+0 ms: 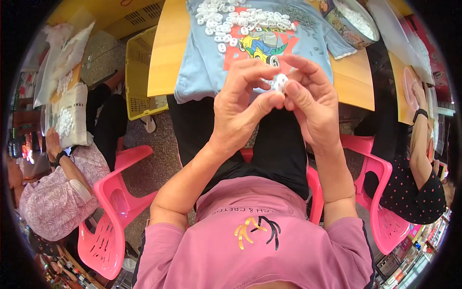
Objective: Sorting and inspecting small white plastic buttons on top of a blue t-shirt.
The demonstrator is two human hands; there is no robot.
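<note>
Above the near edge of the table, my left hand (243, 98) and my right hand (314, 98) meet at the fingertips. Between their thumbs and fingers they pinch a small white plastic piece (280, 81), which looks rounded with holes; fingers hide part of it. Beyond my hands, a light blue T-shirt (199, 72) with a printed picture lies spread over the table. Many loose white oval pieces (223, 36), with holes in them, are scattered on the shirt. To their right lies a heap of small dark grey pieces (301, 20).
A round tub (342, 24) of white bits stands at the table's (161, 62) far right. Left of the table is a yellow plastic crate (137, 79). People sit on both sides, near pink chairs (108, 226), their hands (53, 144) at other work surfaces.
</note>
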